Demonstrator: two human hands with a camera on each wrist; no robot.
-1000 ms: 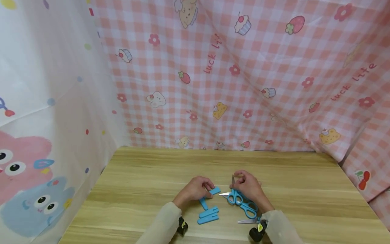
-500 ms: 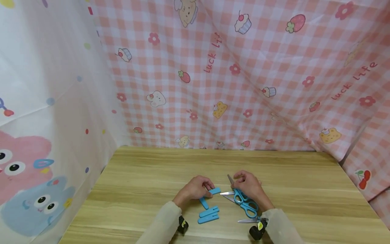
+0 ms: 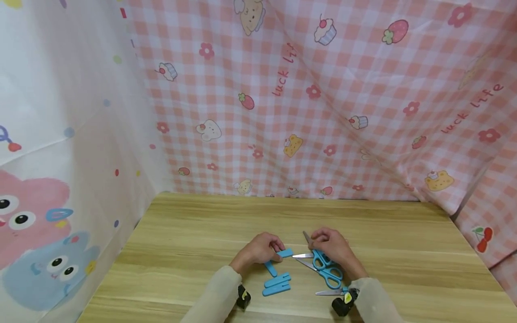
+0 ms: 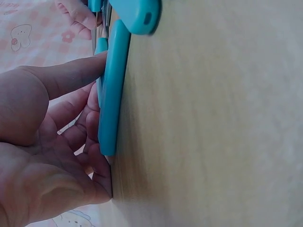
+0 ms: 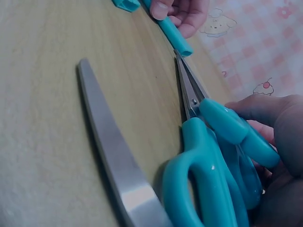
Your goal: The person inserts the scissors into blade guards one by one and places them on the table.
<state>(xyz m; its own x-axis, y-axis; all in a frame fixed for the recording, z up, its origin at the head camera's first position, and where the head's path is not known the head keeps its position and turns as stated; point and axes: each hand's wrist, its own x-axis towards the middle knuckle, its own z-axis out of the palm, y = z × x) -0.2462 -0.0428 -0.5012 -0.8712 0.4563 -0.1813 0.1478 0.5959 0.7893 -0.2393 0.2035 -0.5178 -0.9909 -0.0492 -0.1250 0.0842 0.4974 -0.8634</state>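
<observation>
Blue scissors and loose blue blade covers lie on the wooden table. My left hand (image 3: 261,248) pinches one blade cover (image 3: 286,253) between thumb and fingers, low over the table; the left wrist view shows that cover (image 4: 113,104) close up. Another cover (image 3: 271,269) pokes out beneath this hand. My right hand (image 3: 330,245) holds a pair of scissors by the handle side, its grey blade (image 3: 307,236) slanting up and left. Under and beside it lie more scissors (image 3: 332,277), their bare blades pointing left. In the right wrist view, blue handles (image 5: 227,120) overlap against the right hand.
Two more blade covers (image 3: 277,280) lie side by side nearer the front edge. A single scissor blade (image 3: 329,293) points left beside the right wrist camera. The wooden table (image 3: 194,224) ends at a pink checked cloth (image 3: 250,170) behind.
The scissors in my right hand have turned, the blade tipping left and the handle loops shifting right. My left hand and the covers look unmoved.
</observation>
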